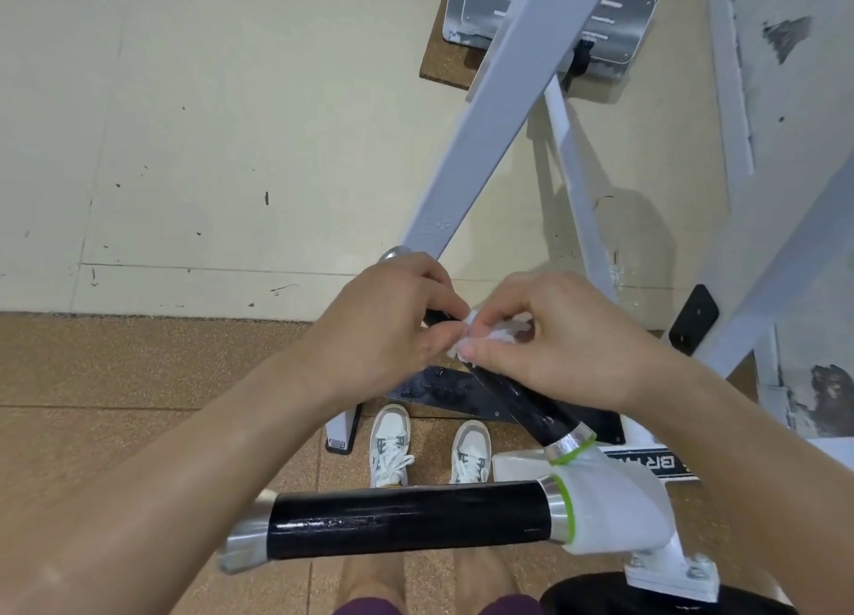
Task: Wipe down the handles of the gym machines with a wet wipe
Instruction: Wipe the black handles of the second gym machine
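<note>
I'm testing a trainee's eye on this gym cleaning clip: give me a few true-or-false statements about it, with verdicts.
1. The horizontal handle has a green ring at one end. True.
2. The wet wipe lies on that horizontal handle. False: it is on the angled handle.
3. The right hand pinches the wet wipe. True.
4. The left hand hangs free. False: it grips the angled handle's upper end.

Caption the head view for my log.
Left hand and right hand pinch a white wet wipe against the angled black handle; the nearer horizontal handle glistens.
</note>
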